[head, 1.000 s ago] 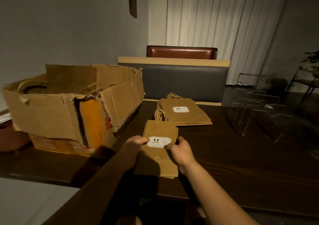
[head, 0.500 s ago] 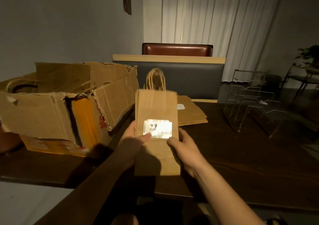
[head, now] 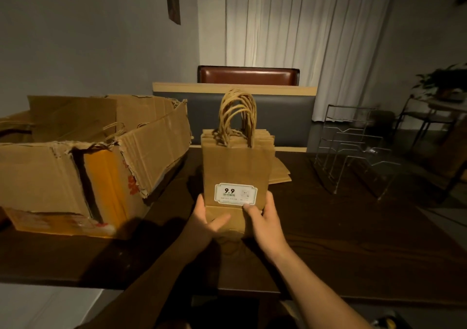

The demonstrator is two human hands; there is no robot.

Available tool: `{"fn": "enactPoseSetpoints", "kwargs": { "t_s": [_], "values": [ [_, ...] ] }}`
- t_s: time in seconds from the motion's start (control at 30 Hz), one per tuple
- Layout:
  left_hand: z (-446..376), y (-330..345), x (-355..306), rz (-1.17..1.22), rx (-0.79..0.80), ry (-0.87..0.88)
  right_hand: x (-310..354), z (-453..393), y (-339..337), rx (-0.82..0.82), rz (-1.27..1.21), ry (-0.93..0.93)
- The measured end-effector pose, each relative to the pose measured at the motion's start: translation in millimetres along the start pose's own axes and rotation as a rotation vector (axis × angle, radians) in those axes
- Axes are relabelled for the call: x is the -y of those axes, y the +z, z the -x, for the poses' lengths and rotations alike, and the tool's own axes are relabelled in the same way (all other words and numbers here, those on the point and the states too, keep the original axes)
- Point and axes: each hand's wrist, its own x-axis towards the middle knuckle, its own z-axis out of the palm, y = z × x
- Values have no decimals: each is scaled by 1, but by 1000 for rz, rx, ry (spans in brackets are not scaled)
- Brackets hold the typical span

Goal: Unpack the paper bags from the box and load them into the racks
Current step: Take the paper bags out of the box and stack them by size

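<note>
A stack of flat brown paper bags (head: 236, 167) with twisted handles and a white "9.9" label stands upright above the dark table. My left hand (head: 206, 218) grips its lower left edge and my right hand (head: 262, 216) grips its lower right edge, thumbs on the front. A torn cardboard box (head: 83, 159) with open flaps sits at the left, with more bag handles showing inside. A clear acrylic rack (head: 353, 151) stands at the right of the table. Another pile of bags (head: 279, 174) lies flat behind the held stack, mostly hidden.
The dark wooden table (head: 353, 240) runs across the view, its front edge near me. Behind it stand a grey bench back (head: 283, 116) and a brown leather seat (head: 249, 76). A chair and a plant (head: 444, 81) are at the far right.
Both hands have lifted the stack of bags off the table and tipped it from lying flat to standing upright, handles up. The camera has moved closer.
</note>
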Motion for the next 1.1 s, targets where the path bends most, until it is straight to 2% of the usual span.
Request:
{"fn": "enactPoseSetpoints", "kwargs": {
  "t_s": [0.17, 0.4, 0.53, 0.6, 0.73, 0.83, 0.9, 1.0, 1.1],
  "values": [
    [-2, -6, 1, -71, -89, -16, 2, -4, -14, 280, 159, 19],
    [4, -11, -9, -64, -84, -85, -2, -9, 4, 175, 241, 41],
    [5, -20, -21, -196, -144, -143, 9, -12, 20, 137, 254, 102],
    [5, -25, -25, -274, -161, -236, 9, -12, 29, 118, 283, 182],
    [7, -27, -25, -463, -116, -420, 4, -8, 43, 165, 562, 338],
    [6, -27, -22, -804, -101, -417, 7, -8, 46, 141, 854, 338],
    [6, -28, -23, -966, -99, -450, 10, -6, 44, 119, 950, 330],
    [2, -29, -32, -987, -41, -426, 16, -6, 39, 154, 964, 325],
    [-3, -27, -63, -983, -23, -228, 43, -13, 37, 164, 975, 133]
  ]
}}
